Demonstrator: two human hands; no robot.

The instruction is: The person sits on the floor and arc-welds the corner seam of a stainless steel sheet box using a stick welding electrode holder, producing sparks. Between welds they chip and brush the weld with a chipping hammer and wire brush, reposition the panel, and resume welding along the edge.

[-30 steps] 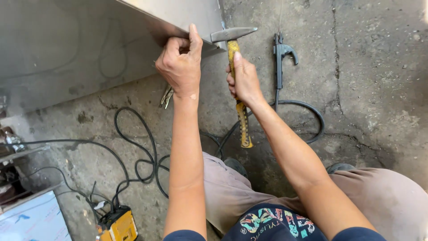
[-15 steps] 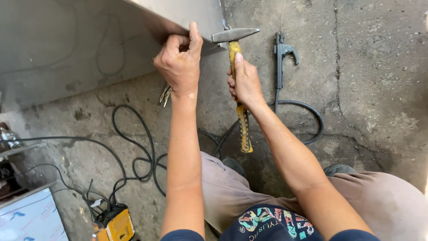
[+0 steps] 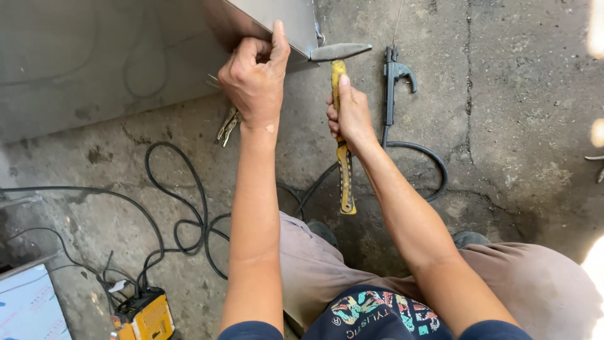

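Concrete floor (image 3: 516, 189), cracked and stained. Steel sheet-metal box (image 3: 277, 19) at top centre, lower corner near the hands. Black cables (image 3: 182, 208) looped on the floor, left. Left hand (image 3: 255, 79) on the box's lower edge, fingers clenched on it, thumb up against the face. Right hand (image 3: 352, 116), fingers grasping the yellow handle of a chipping hammer (image 3: 343, 126); the grey head touches the box corner. Welding electrode holder (image 3: 393, 82) flat on the floor, just right of the hammer. Yellow welder unit (image 3: 148, 315) bottom left. Locking pliers (image 3: 228, 126) below the left hand.
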